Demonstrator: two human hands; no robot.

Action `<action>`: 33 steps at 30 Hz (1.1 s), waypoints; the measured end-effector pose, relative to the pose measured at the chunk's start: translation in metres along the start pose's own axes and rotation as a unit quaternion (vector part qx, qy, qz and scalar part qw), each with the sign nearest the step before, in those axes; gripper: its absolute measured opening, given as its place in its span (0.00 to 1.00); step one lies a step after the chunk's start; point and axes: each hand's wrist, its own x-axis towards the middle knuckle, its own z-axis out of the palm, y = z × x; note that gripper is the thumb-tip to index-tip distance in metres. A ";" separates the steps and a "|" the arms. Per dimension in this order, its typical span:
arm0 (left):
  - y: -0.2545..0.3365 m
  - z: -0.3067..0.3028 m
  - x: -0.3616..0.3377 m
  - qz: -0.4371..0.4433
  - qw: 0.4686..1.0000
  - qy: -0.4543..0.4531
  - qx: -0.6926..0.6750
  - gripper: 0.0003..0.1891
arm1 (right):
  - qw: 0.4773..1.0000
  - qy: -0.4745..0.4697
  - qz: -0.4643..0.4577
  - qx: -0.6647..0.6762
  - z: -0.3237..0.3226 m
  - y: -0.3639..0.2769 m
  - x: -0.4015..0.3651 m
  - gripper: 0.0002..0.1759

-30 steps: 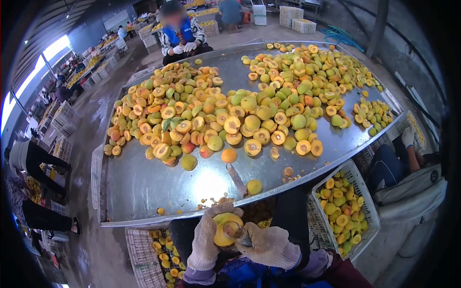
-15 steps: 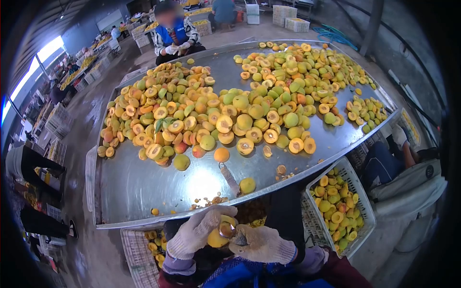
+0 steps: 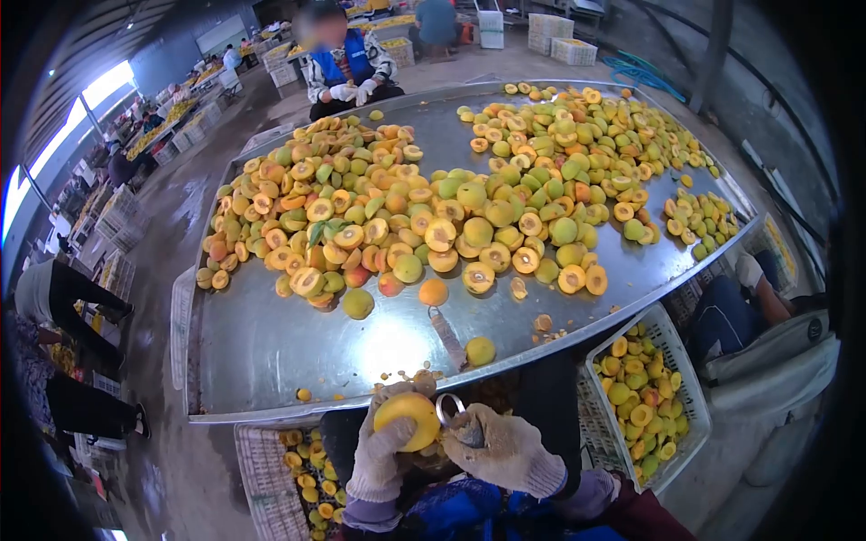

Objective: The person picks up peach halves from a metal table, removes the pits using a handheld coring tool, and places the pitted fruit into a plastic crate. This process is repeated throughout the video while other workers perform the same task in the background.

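Observation:
My left hand (image 3: 377, 455), in a stained pale work glove, is wrapped round a yellow peach (image 3: 406, 422) just in front of the table edge. In my right hand (image 3: 514, 458), also gloved, is a ring-bladed pitting tool (image 3: 439, 410). Its metal loop stands right beside the peach, and its dark handle is mostly hidden in the fingers. On the metal table (image 3: 271, 365) ahead lies a big heap of halved peaches (image 3: 442, 233), many with brown pit centres. Closer to me rest a single peach (image 3: 480, 351) and another tool with a wrapped handle (image 3: 446, 338).
A white crate (image 3: 695, 406) of peach halves stands at my right; another crate (image 3: 262, 478) is below the table at left. Across the table sits a person in a blue vest (image 3: 347, 65). A person's gloved hand (image 3: 748, 270) shows at far right. Small scraps lie along the near edge.
The ring tool has come away from the peach's surface, and my left hand has turned the fruit, holding it slightly higher. The whole view has shifted a little.

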 end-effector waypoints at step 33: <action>0.004 0.035 -0.025 0.292 0.944 0.083 0.129 0.29 | 0.990 -0.106 -0.040 0.086 0.016 -0.017 -0.010 0.21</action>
